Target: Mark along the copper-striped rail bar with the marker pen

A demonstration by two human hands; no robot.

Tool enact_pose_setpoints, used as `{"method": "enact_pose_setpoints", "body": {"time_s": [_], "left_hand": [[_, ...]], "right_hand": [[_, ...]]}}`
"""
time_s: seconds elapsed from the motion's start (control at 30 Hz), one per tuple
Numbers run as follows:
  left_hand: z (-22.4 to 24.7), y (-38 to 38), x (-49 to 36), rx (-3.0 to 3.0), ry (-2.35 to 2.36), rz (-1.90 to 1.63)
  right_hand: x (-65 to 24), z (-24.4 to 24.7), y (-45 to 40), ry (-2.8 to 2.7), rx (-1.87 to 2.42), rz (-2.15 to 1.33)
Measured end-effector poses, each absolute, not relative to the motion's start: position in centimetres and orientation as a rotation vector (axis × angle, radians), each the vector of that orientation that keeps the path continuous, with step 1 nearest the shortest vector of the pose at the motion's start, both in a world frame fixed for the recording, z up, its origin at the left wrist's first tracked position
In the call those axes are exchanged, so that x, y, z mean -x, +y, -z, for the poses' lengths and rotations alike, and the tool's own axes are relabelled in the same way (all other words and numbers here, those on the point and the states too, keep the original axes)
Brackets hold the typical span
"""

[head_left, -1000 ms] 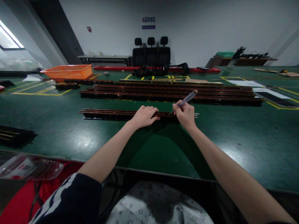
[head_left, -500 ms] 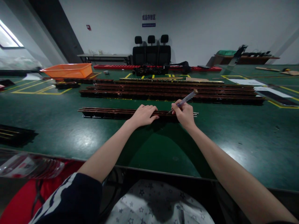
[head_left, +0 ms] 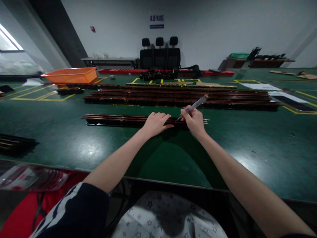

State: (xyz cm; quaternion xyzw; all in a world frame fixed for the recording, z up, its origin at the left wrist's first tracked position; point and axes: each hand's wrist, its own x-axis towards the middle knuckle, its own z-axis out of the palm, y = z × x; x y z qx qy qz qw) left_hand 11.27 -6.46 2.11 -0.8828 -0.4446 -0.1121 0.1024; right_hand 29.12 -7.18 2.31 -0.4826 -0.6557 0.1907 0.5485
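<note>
A long bundle of thin dark strips with copper-coloured edges lies left to right on the green table. My left hand rests over the middle of the bundle, its fingers bent over the far side and its thumb along the near side. In my right hand is a clear pen-like tool, tilted with its tip down at the strips, just right of my left fingers. Exactly what the tip touches is too small to tell.
Behind lies a larger row of similar strips. An orange bin stands at the back left, white sheets at the right. More dark strips lie at the left edge, above a plastic bottle.
My left hand has slid a little to the right along the strips, closer to the tool's tip. My right hand holds the tool in nearly the same place.
</note>
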Motion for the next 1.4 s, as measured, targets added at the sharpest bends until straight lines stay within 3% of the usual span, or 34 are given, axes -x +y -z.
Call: {"method": "enact_pose_setpoints", "body": {"time_s": [1.4], "left_hand": [[-2.2,-5.8,-10.7,2.643,-1.302,0.354]], "right_hand": [[-29.4,-2.3,-6.7,-1.578,1.098,-0.498]]}}
